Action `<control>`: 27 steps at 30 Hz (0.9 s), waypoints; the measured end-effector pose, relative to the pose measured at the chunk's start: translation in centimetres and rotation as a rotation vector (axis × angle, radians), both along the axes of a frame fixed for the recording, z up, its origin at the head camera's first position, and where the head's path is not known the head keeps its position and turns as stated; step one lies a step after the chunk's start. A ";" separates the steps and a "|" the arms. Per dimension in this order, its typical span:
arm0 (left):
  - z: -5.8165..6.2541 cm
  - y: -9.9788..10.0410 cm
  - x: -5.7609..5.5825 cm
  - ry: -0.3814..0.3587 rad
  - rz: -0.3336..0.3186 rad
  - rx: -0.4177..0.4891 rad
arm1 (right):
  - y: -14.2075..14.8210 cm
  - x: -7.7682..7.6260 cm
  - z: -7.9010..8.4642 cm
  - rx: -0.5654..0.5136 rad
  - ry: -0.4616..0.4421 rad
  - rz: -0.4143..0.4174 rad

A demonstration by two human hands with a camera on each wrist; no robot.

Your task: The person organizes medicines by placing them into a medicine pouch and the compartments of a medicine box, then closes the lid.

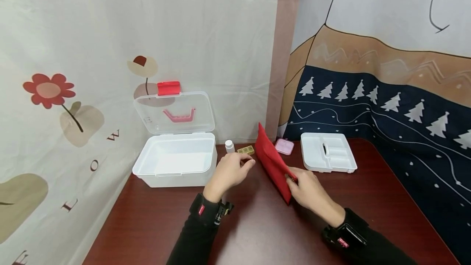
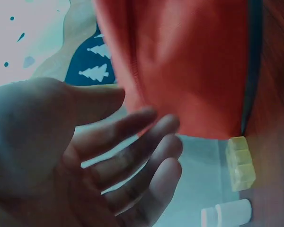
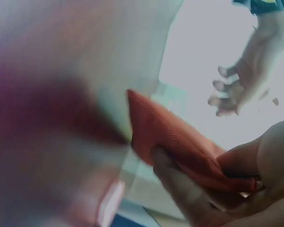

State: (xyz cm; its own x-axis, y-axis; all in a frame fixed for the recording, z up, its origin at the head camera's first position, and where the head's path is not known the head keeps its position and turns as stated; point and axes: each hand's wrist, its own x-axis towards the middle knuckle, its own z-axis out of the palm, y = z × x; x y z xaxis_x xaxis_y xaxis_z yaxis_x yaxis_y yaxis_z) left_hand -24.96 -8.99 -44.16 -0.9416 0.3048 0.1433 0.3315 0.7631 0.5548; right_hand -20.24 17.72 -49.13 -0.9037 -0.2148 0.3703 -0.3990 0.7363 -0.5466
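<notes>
My right hand [image 1: 310,190] grips a red zippered pouch [image 1: 271,162] by its near upper corner, thumb on one face and fingers on the other. The pouch stands on its edge, tilted, over the table. To its left my left hand [image 1: 231,171] hovers with nothing in it; in the left wrist view its fingers [image 2: 128,158] are loosely bent and apart from the pouch's red face. Just beyond that hand are a small white bottle [image 1: 229,147] and a yellowish pill box [image 1: 245,150] with several compartments.
At the left stands a white plastic box [image 1: 147,175], its clear lid [image 1: 154,122] with a pink handle raised against the curtain. A pink case [image 1: 284,146] lies behind the pouch. Further right is a white compartment tray [image 1: 312,162]. Curtains border the dark red table [image 1: 257,240].
</notes>
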 end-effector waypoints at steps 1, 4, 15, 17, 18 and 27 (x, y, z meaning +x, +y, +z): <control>-0.1 0.0 -0.1 -0.005 0.016 0.017 | 0.4 -0.1 0.3 -0.001 0.007 -0.001; -0.5 0.0 -0.6 -0.013 0.072 0.084 | 1.6 -0.3 1.4 -0.037 -0.023 0.011; -1.7 0.0 -1.6 -0.184 0.097 0.242 | 5.3 -1.2 3.9 -0.187 -0.166 0.108; -1.8 0.0 -1.6 -0.173 0.100 0.259 | 5.6 -1.3 4.1 -0.196 -0.209 0.100; -1.9 0.0 -1.6 -0.163 0.111 0.264 | 5.7 -1.4 4.2 -0.202 -0.235 0.090; 1.5 0.1 0.6 0.115 0.280 0.346 | 5.1 -3.0 5.9 -0.377 -0.429 0.008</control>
